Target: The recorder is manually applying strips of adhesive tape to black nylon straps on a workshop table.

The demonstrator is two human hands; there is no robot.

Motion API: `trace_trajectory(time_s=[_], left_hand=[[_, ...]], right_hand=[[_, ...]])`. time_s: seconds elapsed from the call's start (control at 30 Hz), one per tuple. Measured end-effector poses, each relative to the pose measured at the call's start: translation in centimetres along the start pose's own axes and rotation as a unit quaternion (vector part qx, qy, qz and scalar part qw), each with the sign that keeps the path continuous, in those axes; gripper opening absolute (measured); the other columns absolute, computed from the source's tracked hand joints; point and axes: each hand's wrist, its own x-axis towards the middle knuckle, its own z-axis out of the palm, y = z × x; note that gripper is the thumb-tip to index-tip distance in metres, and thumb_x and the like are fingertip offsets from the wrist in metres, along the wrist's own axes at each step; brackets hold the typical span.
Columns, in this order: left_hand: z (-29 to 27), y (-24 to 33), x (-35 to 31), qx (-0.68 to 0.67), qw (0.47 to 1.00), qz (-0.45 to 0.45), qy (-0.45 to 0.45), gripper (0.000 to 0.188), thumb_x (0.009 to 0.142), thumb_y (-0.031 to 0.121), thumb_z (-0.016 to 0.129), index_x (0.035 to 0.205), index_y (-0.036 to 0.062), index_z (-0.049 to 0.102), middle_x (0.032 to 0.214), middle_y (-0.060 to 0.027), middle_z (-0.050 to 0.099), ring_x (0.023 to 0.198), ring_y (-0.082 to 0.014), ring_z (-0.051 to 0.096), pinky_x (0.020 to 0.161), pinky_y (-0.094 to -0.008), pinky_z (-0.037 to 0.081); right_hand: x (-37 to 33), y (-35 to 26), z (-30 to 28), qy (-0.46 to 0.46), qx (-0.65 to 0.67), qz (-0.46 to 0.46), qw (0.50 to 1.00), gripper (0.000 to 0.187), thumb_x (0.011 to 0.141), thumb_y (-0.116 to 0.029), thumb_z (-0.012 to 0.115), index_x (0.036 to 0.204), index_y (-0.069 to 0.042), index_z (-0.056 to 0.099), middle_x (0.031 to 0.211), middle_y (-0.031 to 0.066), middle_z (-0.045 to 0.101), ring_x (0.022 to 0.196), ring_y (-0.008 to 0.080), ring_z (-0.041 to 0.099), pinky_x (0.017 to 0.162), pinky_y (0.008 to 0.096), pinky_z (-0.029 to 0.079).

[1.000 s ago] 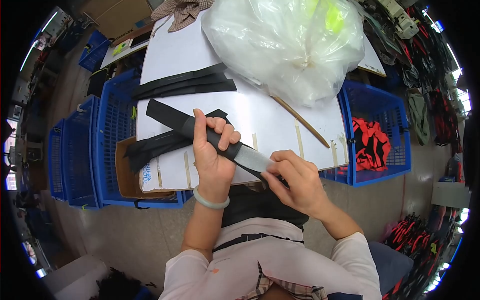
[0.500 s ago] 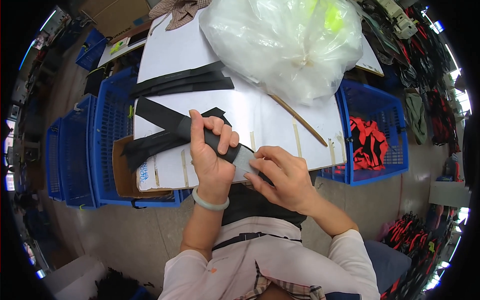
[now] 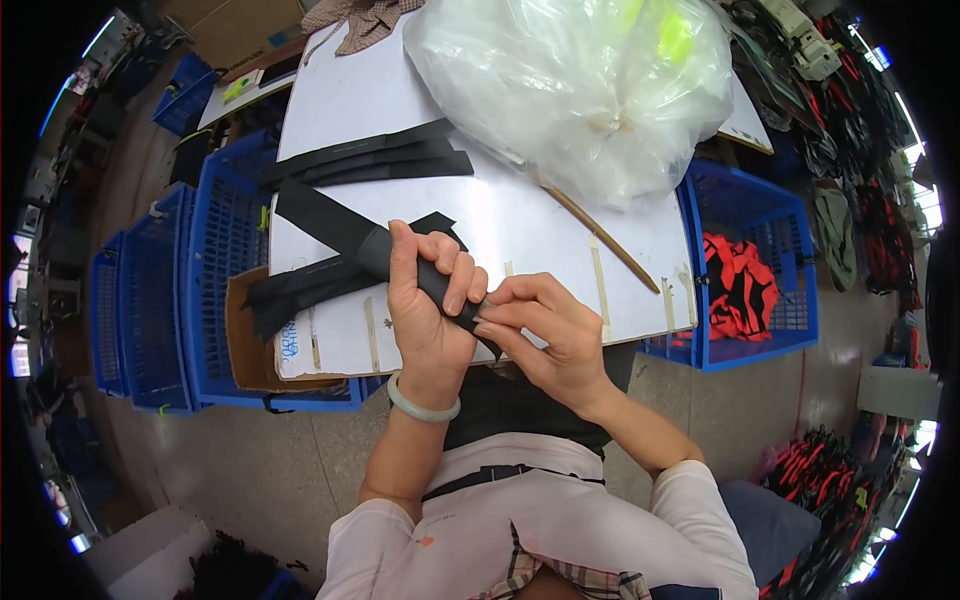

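Note:
My left hand [image 3: 434, 290] is wrapped round a black fabric strip [image 3: 335, 222], whose long end slants up to the left over the table. At the strip's near end, my right hand [image 3: 545, 328] pinches the edge between thumb and fingertips, close beside the left fingers. Under the held strip lies another bundle of black strips [image 3: 300, 287], crossing it and hanging over the table's left edge. More black strips [image 3: 380, 160] are laid in a loose stack farther back.
A large clear plastic bag [image 3: 570, 100] covers the far right of the white table [image 3: 520, 235]. In front of it lies a brown stick [image 3: 605, 240]. Blue crates [image 3: 225, 220] stand at the left; a blue crate [image 3: 760, 350] at the right holds red-and-black pieces [image 3: 738, 285]. A cardboard box [image 3: 245, 345] sits by the table's left corner.
My right hand has moved left, closer to my left hand. The grey underside at the strip's near end no longer shows; that end now looks black.

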Motion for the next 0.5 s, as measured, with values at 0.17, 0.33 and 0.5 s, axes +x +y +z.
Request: trace_trajectory(time_s=[0.17, 0.33, 0.5], left_hand=[[0.3, 0.1, 0.3, -0.051, 0.998, -0.014, 0.038, 0.042, 0.098, 0.043, 0.054, 0.074, 0.0082, 0.048, 0.065, 0.0001, 0.037, 0.043, -0.0082, 0.031, 0.044, -0.0236, 0.032], [0.2, 0.2, 0.2, -0.054, 0.998, -0.012, 0.027, 0.043, 0.098, 0.042, 0.053, 0.074, 0.0077, 0.050, 0.066, 0.0000, 0.039, 0.043, -0.0082, 0.031, 0.044, -0.0235, 0.032], [0.0, -0.1, 0.1, -0.040, 0.998, -0.044, 0.032, 0.042, 0.099, 0.043, 0.052, 0.076, 0.0082, 0.049, 0.066, 0.0003, 0.039, 0.042, -0.0076, 0.030, 0.043, -0.0225, 0.033]], right_hand=[[-0.6, 0.8, 0.2, 0.024, -0.013, -0.017, 0.999, 0.016, 0.073, 0.003, 0.076, 0.087, 0.001, 0.068, 0.086, 0.0100, 0.060, 0.064, 0.0170, 0.061, 0.053, 0.0265, 0.048], [-0.7, 1.0, 1.1, 0.038, -0.009, -0.007, 0.999, 0.017, 0.073, 0.002, 0.077, 0.087, -0.001, 0.069, 0.083, 0.0086, 0.059, 0.063, 0.0166, 0.060, 0.052, 0.0266, 0.047], [-0.4, 1.5, 2.1, 0.063, -0.037, -0.017, 0.997, 0.017, 0.072, -0.004, 0.079, 0.088, -0.004, 0.072, 0.082, 0.0064, 0.058, 0.063, 0.0169, 0.056, 0.049, 0.0271, 0.044]])
